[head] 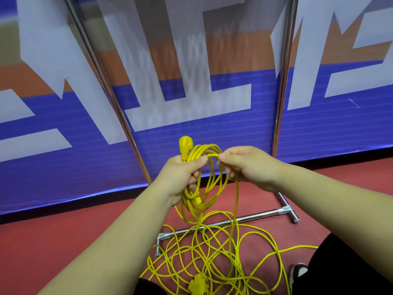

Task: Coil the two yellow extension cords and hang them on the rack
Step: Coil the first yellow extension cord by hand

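My left hand [180, 177] grips a bundle of loops of yellow extension cord [209, 182], and the cord's yellow plug [184, 146] sticks up above the fist. My right hand [244, 167] pinches a strand of the same cord at the top of the loops, close beside the left hand. From the loops the cord drops to a loose yellow tangle [212, 256] on the red floor. A yellow socket end [196, 284] lies in that tangle near the bottom edge. The metal rack [281, 92] stands just behind, its two uprights rising in front of a blue banner.
The rack's base bar [255, 217] with its T-foot lies on the red floor [63, 235] under part of the tangle. A blue, white and orange banner wall [191, 124] closes off the back. My shoe [298, 272] and dark trouser legs show at the bottom right.
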